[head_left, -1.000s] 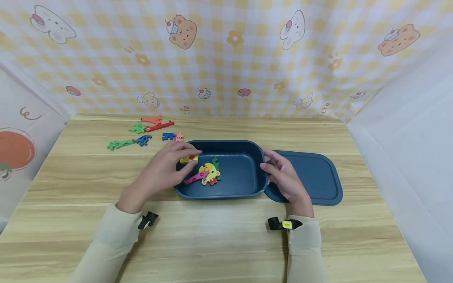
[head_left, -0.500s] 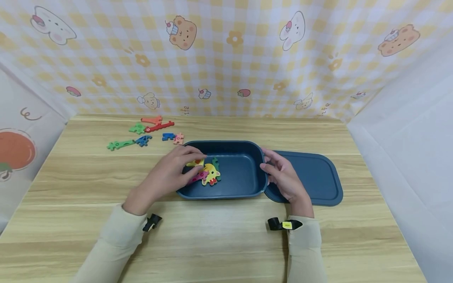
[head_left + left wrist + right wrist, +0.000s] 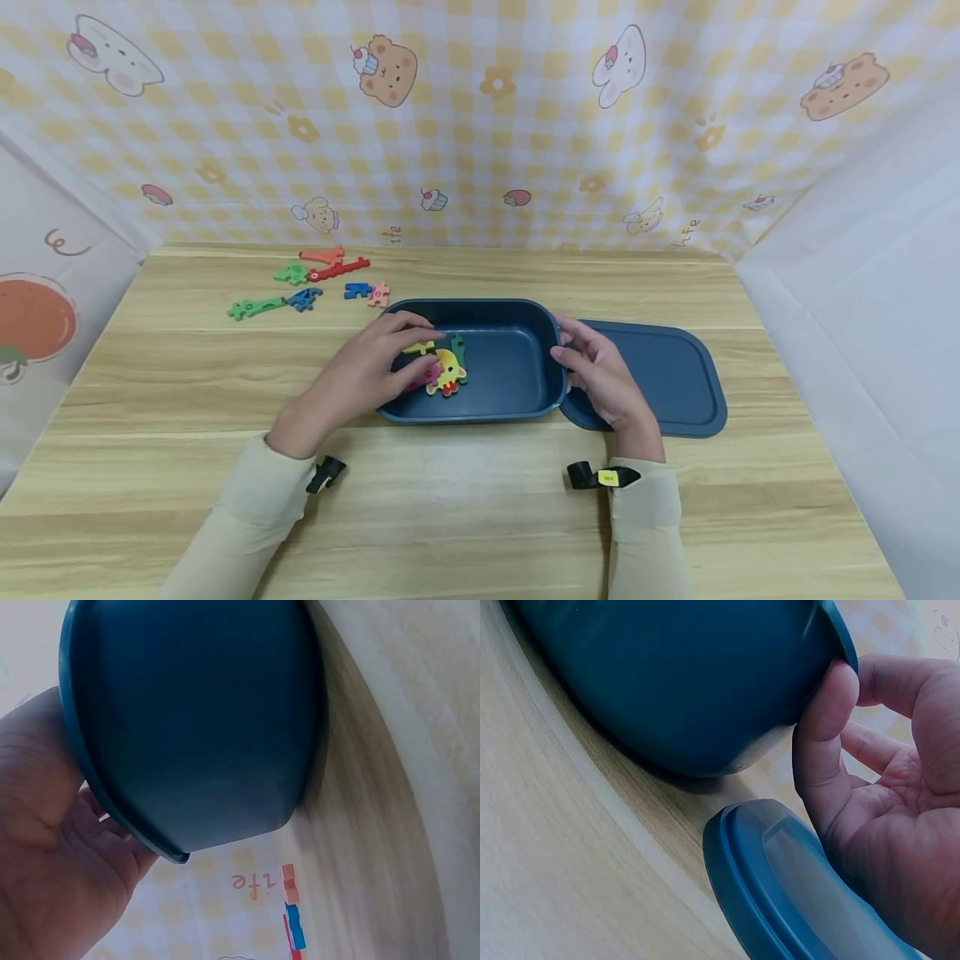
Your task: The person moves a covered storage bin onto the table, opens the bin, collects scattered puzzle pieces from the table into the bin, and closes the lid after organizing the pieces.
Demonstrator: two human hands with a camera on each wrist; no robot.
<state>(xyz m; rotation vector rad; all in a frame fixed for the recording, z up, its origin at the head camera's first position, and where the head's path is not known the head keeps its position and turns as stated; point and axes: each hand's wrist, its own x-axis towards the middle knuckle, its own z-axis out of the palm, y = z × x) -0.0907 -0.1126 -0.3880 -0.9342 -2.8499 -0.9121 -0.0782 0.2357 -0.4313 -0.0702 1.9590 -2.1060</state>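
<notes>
A dark blue plastic box lies lidless on the table. My left hand reaches over its left end, thumb and fingers spread apart above the puzzle pieces inside. A yellow puzzle piece shows in the gap between them. Beside it are a yellow animal-head piece, a partly covered pink piece and a green piece. The right hand pinches the box's right rim, thumb against the wall in the right wrist view. From the left wrist, the box side hides the left fingertips.
The blue lid lies right of the box, partly under the right hand. Several puzzle pieces, among them a red strip, a green one and a pink one, lie at the back left. A patterned curtain hangs behind.
My left hand has moved right and deeper into the box, bringing the yellow piece in. Its thumb and fingers have parted slightly. The right hand has stayed on the rim.
</notes>
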